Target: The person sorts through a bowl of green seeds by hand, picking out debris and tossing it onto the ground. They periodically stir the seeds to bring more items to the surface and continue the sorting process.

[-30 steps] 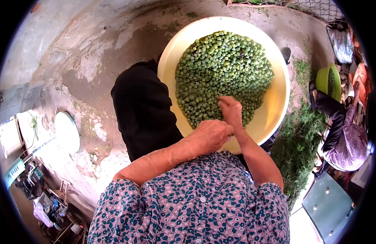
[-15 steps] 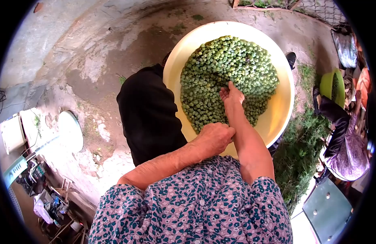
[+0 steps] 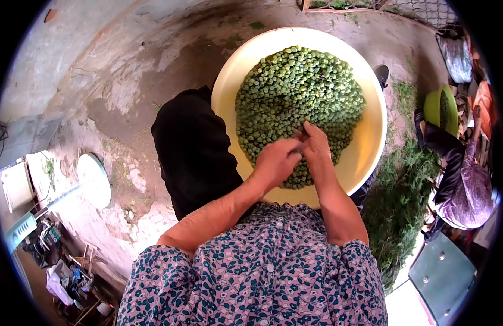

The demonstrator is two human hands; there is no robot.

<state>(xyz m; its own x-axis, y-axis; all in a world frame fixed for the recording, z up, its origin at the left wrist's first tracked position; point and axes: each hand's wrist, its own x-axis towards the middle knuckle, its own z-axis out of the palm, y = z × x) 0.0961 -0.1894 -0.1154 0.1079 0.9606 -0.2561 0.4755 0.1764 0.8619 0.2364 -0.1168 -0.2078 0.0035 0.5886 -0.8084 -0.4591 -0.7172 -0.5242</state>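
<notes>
Pods fill the middle of the yellow basin before me, in a wide green heap that runs from its far side to just under my fingers. Half a second ago my left hand lay back by my right wrist, while my right hand reached out alone over the heap, palm turned up. Now the right has drawn nearer and the left has come forward to meet it, so I judge the handling has passed from one hand to both. Their fingertips are together or nearly so, just above the near part of the heap; blur hides whether anything is pinched there, so I cannot tell if either is closed on a pod. My black trouser leg stands beside the basin's left rim
</notes>
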